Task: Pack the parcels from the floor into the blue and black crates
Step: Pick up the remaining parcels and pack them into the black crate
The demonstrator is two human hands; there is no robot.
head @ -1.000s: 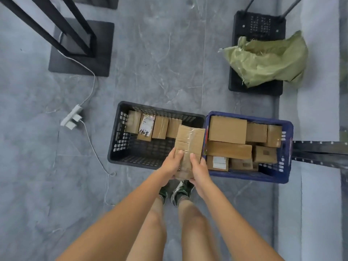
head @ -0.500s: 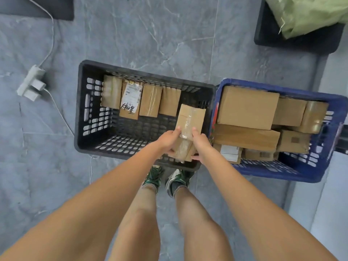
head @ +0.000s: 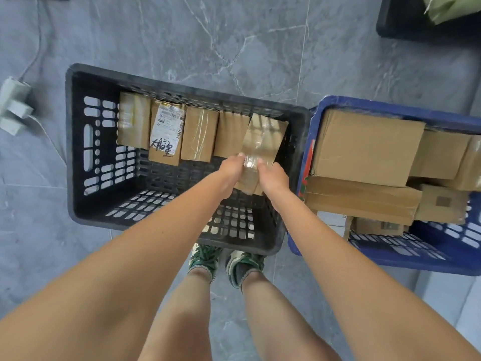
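Observation:
Both hands hold a taped brown parcel (head: 263, 142) inside the black crate (head: 78, 142), near its right wall. My left hand (head: 230, 169) grips the parcel's left edge and my right hand (head: 273, 175) grips its right edge. The parcel's far end leans beside a row of several upright parcels (head: 197, 136) along the crate's far wall; one parcel (head: 166, 131) carries a white label with handwriting. To the right, the blue crate (head: 338, 102) holds several larger cardboard boxes (head: 364, 144).
Grey marble floor (head: 234, 35) lies around the crates. A white power strip (head: 13, 105) with a cable lies at the left. A black base with a green sack (head: 447, 9) is at the top right. My two feet (head: 226, 264) stand just in front of the black crate.
Both hands have lowered the parcel into the black crate, toward the right end of the row. The view has come closer to the crates.

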